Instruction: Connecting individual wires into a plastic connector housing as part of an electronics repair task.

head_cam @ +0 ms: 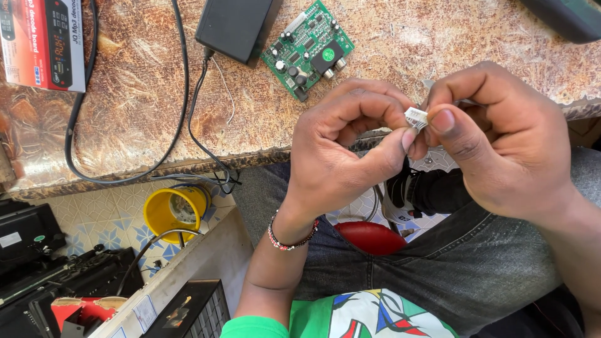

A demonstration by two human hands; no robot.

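Both your hands meet right of frame centre: your left hand (341, 147) and right hand (501, 141) pinch the small white connector (416, 117) between their thumbs and forefingers, its long axis slanting toward the right hand.

A flat rectangular package (42, 42) lies at the upper left of the frame on the mottled brown worktop (400, 56), cut off by the top and left edges; it is mostly red with a white band along its right side, and its face carries a printed picture of a long black device with small buttons and a red display; a black cable (78, 106) runs just beside its right edge. At the lower left of the frame, a small white rectangular label (10, 239) sits on the top of a black box (28, 235); near the bottom edge, a pale label (144, 313) with a thin outline is stuck on the side of a whitish ledge (188, 263); lettering on either is too small to tell.
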